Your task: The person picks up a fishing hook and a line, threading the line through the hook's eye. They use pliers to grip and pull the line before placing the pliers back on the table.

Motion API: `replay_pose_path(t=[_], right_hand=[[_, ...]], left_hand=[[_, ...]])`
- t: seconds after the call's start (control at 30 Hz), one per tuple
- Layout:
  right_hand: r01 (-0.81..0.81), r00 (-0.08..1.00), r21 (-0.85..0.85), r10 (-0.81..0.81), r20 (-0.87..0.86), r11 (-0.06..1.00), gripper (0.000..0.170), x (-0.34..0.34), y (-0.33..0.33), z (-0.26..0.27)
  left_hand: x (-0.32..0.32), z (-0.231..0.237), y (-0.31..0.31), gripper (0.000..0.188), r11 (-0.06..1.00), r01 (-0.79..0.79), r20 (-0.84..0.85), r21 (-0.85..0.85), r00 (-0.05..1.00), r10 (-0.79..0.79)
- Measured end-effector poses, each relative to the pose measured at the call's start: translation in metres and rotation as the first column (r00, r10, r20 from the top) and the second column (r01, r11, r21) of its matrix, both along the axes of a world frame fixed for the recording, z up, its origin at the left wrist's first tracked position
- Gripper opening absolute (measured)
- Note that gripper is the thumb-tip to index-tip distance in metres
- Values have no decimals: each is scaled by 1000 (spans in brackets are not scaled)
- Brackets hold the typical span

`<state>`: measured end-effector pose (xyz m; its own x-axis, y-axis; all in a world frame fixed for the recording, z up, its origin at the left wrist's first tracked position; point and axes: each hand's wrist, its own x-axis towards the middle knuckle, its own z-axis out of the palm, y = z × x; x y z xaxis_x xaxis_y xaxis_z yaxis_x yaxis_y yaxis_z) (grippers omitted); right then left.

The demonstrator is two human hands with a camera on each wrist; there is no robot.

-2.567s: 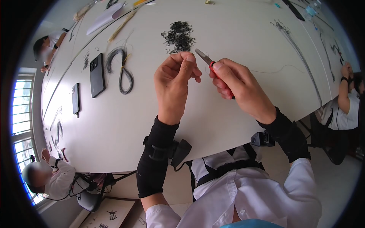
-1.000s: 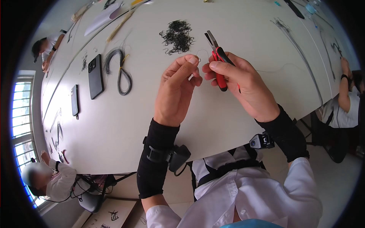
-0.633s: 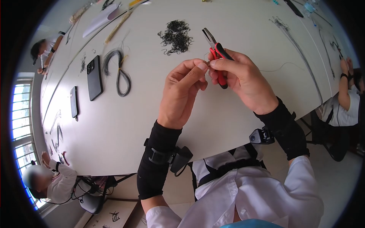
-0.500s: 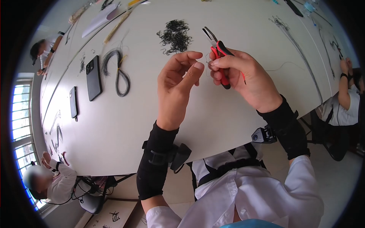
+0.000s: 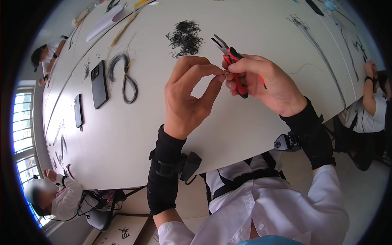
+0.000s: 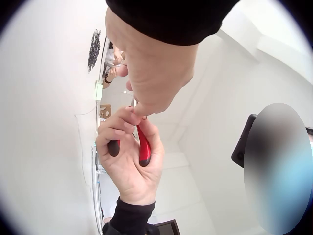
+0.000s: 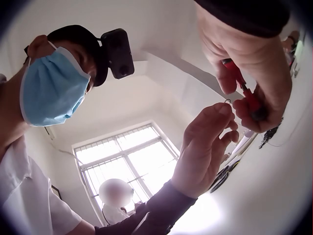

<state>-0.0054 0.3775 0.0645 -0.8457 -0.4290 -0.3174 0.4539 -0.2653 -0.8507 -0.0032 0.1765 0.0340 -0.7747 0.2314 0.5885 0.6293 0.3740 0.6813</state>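
Note:
Over the table, my right hand (image 5: 265, 77) holds red-and-black pliers (image 5: 236, 67) in its palm, the bare metal jaws parted and pointing up and left. Thumb and index finger of my left hand (image 5: 190, 90) pinch a small bent wire (image 5: 227, 73), right at the right thumb and fingertips. In the right wrist view, a thin loop of that bent wire (image 7: 227, 101) stands out above the left thumb. The pliers' handles (image 6: 145, 149) show in the left wrist view within the right palm. Beyond the hands lies a pile of small black curved wire pieces (image 5: 184, 37).
A bundle of grey wire (image 5: 130, 87) tied with yellow lies left, beside two phones (image 5: 99, 83) (image 5: 78, 110). Long wires (image 5: 322, 53) stretch along the right side, and a thin loose strand (image 5: 306, 67) curves nearer. Other people sit around the table.
The pliers have swung from pointing at the left fingertips to lying back in the right palm. My left hand parted from the right fingers, then turned over and came back to them.

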Motion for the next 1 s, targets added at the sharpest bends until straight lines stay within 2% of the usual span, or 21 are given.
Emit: replay_pose_path(t=[0.1,0.2,0.3,0.43,0.63,1.0], right_hand=[[64,990,173,-41,-133,983,27,5,2,3],[131,931,383,20,-365,914,35,17,5,1],[208,867,507,82,-492,837,34,31,1,-5],[271,818,527,96,-568,806,32,35,-6,-7],[290,802,572,131,-583,767,32,34,-9,-4],[302,792,560,124,-598,771,30,35,-11,-4]], left_hand=[[0,1,-1,15,996,-81,4,44,997,81],[-1,-2,-1,11,984,-154,-1,87,988,155],[-2,-3,-2,10,976,-189,-6,105,982,191],[-2,-5,-1,11,969,-212,8,124,977,213],[-2,-5,-1,11,963,-231,26,138,973,230],[-2,-7,0,9,957,-201,80,211,979,188]])
